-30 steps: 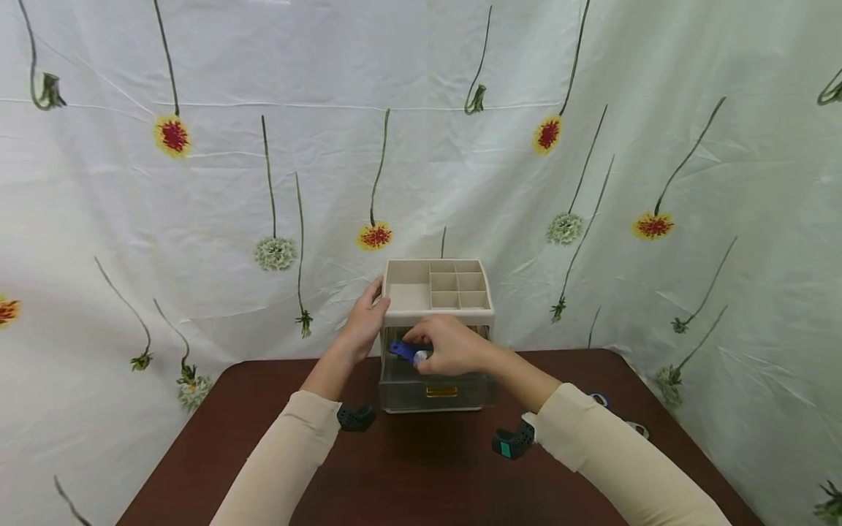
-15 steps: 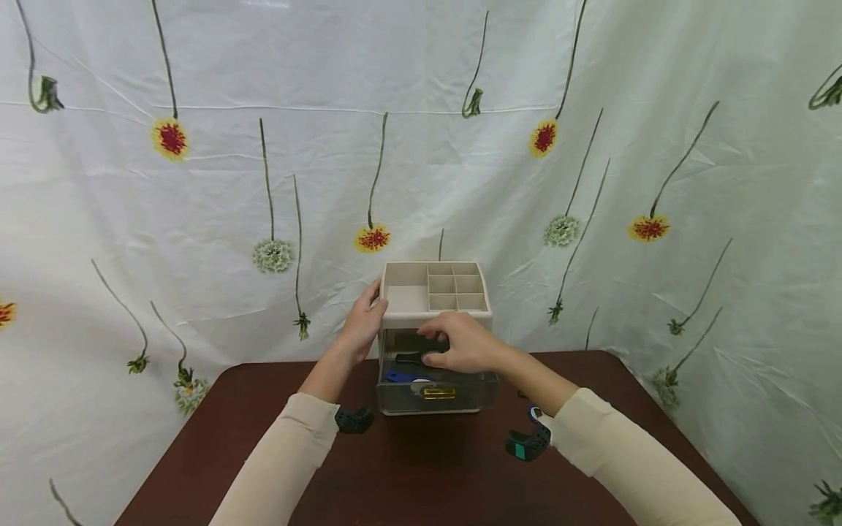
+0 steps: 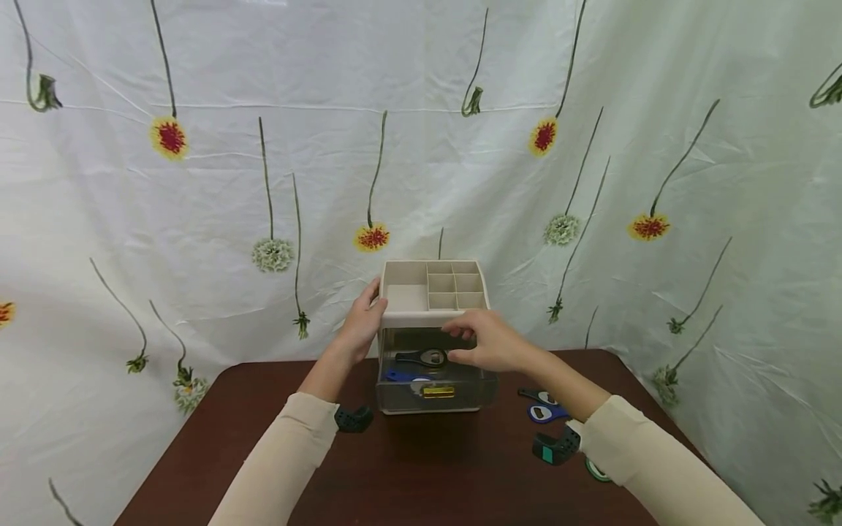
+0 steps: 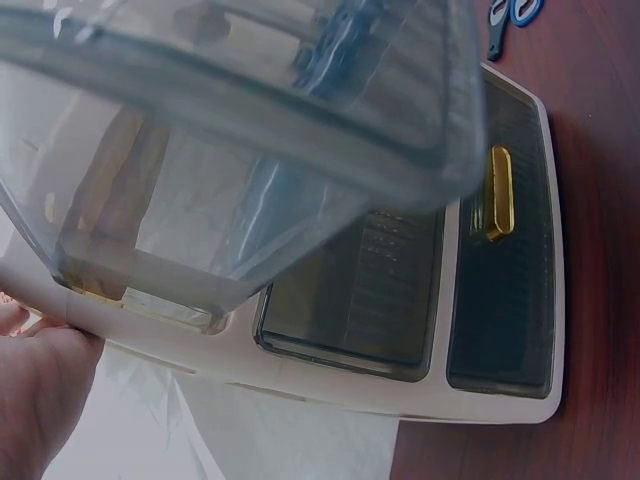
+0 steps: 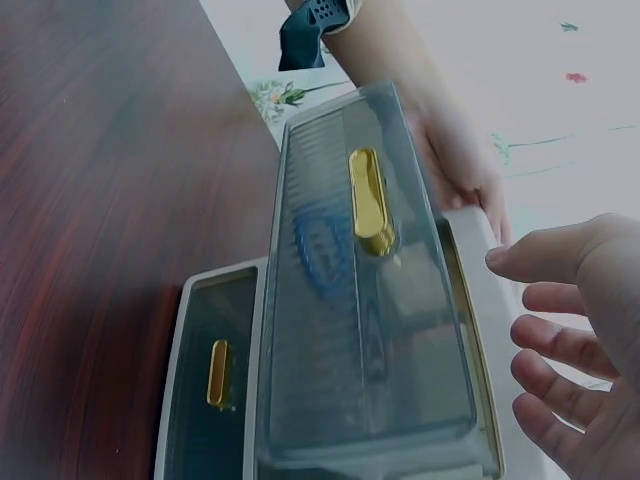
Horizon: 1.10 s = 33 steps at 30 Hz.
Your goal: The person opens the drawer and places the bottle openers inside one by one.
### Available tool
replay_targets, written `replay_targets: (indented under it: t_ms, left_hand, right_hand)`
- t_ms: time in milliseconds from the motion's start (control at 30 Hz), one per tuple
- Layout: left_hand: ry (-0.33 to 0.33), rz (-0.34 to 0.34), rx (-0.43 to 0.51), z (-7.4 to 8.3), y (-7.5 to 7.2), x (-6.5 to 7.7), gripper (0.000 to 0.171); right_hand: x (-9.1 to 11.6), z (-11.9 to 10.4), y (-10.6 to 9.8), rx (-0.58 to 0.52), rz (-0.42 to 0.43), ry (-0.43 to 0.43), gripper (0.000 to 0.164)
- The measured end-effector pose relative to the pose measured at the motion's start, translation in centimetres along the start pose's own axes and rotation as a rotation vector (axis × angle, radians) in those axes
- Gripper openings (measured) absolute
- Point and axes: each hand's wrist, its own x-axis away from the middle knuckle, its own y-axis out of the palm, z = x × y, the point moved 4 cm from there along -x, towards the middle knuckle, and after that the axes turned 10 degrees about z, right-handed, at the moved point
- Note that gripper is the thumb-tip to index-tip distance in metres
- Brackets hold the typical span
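A small cream storage cabinet (image 3: 436, 320) stands on the table, its clear top drawer (image 3: 403, 400) pulled out. In that drawer lie a black bottle opener (image 3: 430, 357) and, nearer the front, a blue bottle opener (image 3: 400, 377). My left hand (image 3: 359, 326) rests against the cabinet's left side, fingers along the wall and thumb by the top front edge. My right hand (image 3: 490, 340) hovers over the drawer's right side, fingers loosely bent and apart. Nothing is between them, as the right wrist view shows, where the hand (image 5: 590, 330) is beside the drawer.
On the table right of the cabinet lie a dark bottle opener (image 3: 538, 396), a blue one (image 3: 541, 414) and a green-rimmed one (image 3: 597, 471), partly under the right sleeve. A divided tray (image 3: 406, 296) tops the cabinet. Lower drawers with gold handles (image 4: 500, 193) are shut. Flowered cloth (image 3: 329, 183) hangs behind.
My right hand held the blue bottle opener over the drawer; it let go and moved right, uncovering the black one. The blue opener now lies in the drawer. My left hand stayed in place.
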Motion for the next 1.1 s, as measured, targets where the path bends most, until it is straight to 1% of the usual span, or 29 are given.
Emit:
replay_targets:
  t_ms: [133,300,467,667,933,1100]
  left_hand:
    - [-0.005,0.006,-0.005,0.0,0.0,0.0,0.059]
    - [-0.001,0.008,-0.007,0.0,-0.1,0.1,0.058]
    - [0.000,-0.002,-0.001,0.1,-0.1,0.1,0.058]
    - [0.003,-0.002,-0.003,0.0,0.0,0.0,0.058]
    - [0.001,0.006,-0.007,0.0,-0.1,0.0,0.058]
    - [-0.004,0.010,-0.002,-0.2,-0.1,0.0,0.058]
  right_hand:
    - [0.7,0.6,-0.4,-0.008,-0.001,0.032,0.040]
    - [1.4,1.4,-0.8,-0.024,0.000,0.033,0.040]
    - [2.3,2.4,-1.3,-0.024,0.001,0.082,0.040]
    - [3.4,3.5,-2.2,-0.022,0.023,0.098,0.042]
    - [5.4,5.0,-3.0,-0.009,0.023,0.133,0.042]
    - [6.9,6.1,-3.6,-0.015,0.040,0.161,0.040]
